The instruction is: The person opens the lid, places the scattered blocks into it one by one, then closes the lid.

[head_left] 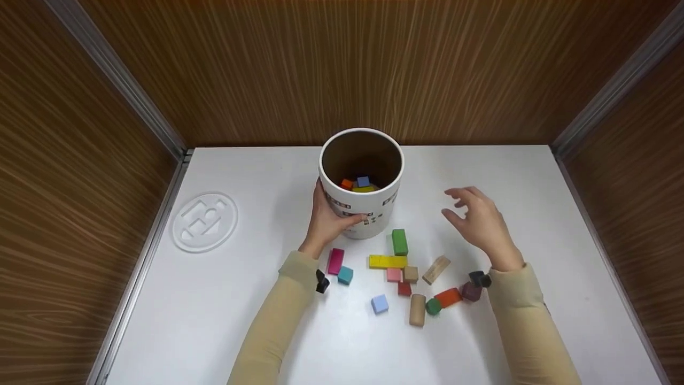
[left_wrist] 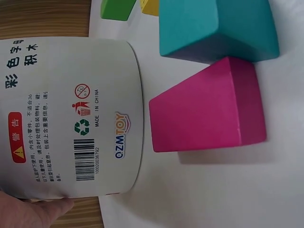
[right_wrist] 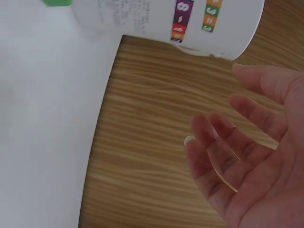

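A tall white cylindrical canister (head_left: 368, 214) with printed sides stands lidless at the back of the table, several coloured blocks (head_left: 363, 182) inside it. My left hand (head_left: 327, 216) grips its left side, thumb across the front and the other fingers mostly hidden behind. In the left wrist view, a magenta block (left_wrist: 199, 111) and a teal block (left_wrist: 190, 28) lie near the canister's base (left_wrist: 128, 156). To the right of the canister, my right hand (head_left: 478, 222) is held above the table with fingers spread and slightly bent, nothing between them. Its palm (right_wrist: 270, 199) shows bare in the right wrist view.
Loose blocks lie in front of the canister, among them a green block (head_left: 399, 242), a yellow block (head_left: 388, 261), a wooden cylinder (head_left: 417, 310) and a light blue cube (head_left: 380, 304). A round white lid (head_left: 187, 240) lies at the left. Wood-grain panels (head_left: 363, 69) enclose the table.
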`<state>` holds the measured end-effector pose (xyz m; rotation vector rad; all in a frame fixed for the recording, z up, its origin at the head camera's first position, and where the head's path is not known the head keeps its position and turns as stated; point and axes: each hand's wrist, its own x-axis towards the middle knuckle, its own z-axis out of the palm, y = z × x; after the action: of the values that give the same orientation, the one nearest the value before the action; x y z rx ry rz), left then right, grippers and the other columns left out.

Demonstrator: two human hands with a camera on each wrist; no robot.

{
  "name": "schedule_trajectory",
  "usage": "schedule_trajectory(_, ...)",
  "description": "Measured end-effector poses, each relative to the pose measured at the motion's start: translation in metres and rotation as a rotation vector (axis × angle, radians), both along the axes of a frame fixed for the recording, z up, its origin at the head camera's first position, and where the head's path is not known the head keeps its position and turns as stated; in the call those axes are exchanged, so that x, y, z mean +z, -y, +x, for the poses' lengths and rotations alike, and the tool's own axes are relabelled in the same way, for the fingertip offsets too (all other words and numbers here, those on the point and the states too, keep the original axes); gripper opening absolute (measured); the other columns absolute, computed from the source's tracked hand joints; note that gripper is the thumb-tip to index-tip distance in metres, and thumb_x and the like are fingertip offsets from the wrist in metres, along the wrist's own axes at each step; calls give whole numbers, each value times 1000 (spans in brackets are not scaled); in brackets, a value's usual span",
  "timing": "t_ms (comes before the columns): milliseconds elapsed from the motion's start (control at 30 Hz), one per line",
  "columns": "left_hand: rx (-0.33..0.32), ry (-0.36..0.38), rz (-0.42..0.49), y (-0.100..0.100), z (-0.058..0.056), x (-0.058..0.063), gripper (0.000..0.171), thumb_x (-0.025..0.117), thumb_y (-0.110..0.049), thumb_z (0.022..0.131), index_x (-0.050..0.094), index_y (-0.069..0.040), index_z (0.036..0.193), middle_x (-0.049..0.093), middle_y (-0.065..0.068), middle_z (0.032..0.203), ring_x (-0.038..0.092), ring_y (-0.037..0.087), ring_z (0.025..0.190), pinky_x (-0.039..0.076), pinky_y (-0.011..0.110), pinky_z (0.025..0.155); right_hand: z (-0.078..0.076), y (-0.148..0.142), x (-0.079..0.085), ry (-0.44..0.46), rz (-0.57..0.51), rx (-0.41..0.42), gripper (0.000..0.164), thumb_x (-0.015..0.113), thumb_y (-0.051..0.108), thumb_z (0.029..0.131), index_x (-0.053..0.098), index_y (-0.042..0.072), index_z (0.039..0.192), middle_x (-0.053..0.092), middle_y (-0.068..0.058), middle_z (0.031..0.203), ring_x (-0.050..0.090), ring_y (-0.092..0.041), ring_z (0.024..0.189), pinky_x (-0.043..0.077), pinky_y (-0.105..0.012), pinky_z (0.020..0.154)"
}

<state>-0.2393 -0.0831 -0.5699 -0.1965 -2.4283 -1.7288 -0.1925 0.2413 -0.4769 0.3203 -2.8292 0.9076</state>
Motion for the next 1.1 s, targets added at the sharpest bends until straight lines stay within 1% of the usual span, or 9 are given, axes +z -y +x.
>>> schedule_trajectory(133, -9, -20, 0, 1, 0, 0, 133, 93, -48, 58, 3, -34, 155, 22, -1, 156, 25, 9, 139, 20, 35, 118, 10, -19, -11, 34, 6, -34, 38, 71, 10, 90, 61, 3, 126, 59, -19, 120, 61, -37, 101, 53, -56, 77)
schedule_trajectory(300, -17, -1, -3, 2, 0, -1, 132, 91, -52, 59, 1, -38, 154, 20, -7, 156, 24, 6, 139, 21, 33, 117, 23, -43, -27, 87, 27, -71, 43, 70, 12, 90, 58, 1, 130, 57, -22, 121, 60, -41, 104, 52, -58, 74)
schedule_trajectory(367, -21, 9, 2, 3, -1, -2, 131, 91, -53, 59, 1, -39, 154, 21, -6, 157, 24, 5, 139, 21, 34, 117, 28, -51, -33, 117, 42, -80, 45, 70, 13, 91, 56, 1, 132, 56, -24, 121, 59, -43, 105, 52, -57, 72)
schedule_trajectory(500, -25, 22, 14, 3, -1, -2, 131, 91, -52, 59, 3, -35, 155, 22, 0, 158, 25, 9, 140, 21, 38, 118, 38, -64, -45, 209, 78, -94, 52, 69, 16, 91, 51, 0, 137, 53, -28, 125, 55, -46, 108, 53, -56, 71)
schedule_trajectory(600, -26, 20, 20, 3, -2, -1, 131, 91, -51, 60, 4, -31, 156, 23, 4, 159, 25, 11, 140, 21, 40, 118, 44, -71, -55, 302, 102, -94, 57, 68, 18, 92, 46, 0, 141, 49, -31, 129, 53, -48, 111, 53, -58, 76)
schedule_trajectory(700, -29, 22, 20, 3, -3, -2, 130, 91, -51, 60, 5, -30, 156, 24, 3, 158, 26, 10, 140, 22, 39, 118, 47, -75, -63, 383, 137, -81, 61, 68, 22, 93, 42, -1, 143, 45, -34, 133, 50, -51, 113, 49, -63, 83)
schedule_trajectory(800, -27, 26, 17, 3, -2, -2, 130, 91, -51, 60, 6, -31, 156, 24, 3, 157, 26, 9, 140, 22, 39, 118, 51, -76, -67, 446, 165, -68, 65, 68, 27, 92, 41, -1, 144, 42, -36, 134, 48, -52, 115, 45, -67, 87)
schedule_trajectory(967, -22, 28, 18, 3, -1, -2, 131, 91, -51, 59, 6, -28, 156, 25, 5, 157, 26, 12, 140, 22, 41, 118, 55, -72, -72, 526, 165, -46, 67, 69, 31, 91, 43, -2, 143, 49, -33, 126, 51, -49, 112, 45, -66, 89)
schedule_trajectory(1100, -16, 46, 16, 3, -2, -2, 132, 91, -51, 59, 4, -31, 156, 23, 1, 158, 25, 11, 141, 21, 41, 118, 58, -68, -76, 565, 144, -23, 64, 69, 29, 91, 46, -3, 141, 55, -30, 119, 54, -47, 110, 46, -64, 89)
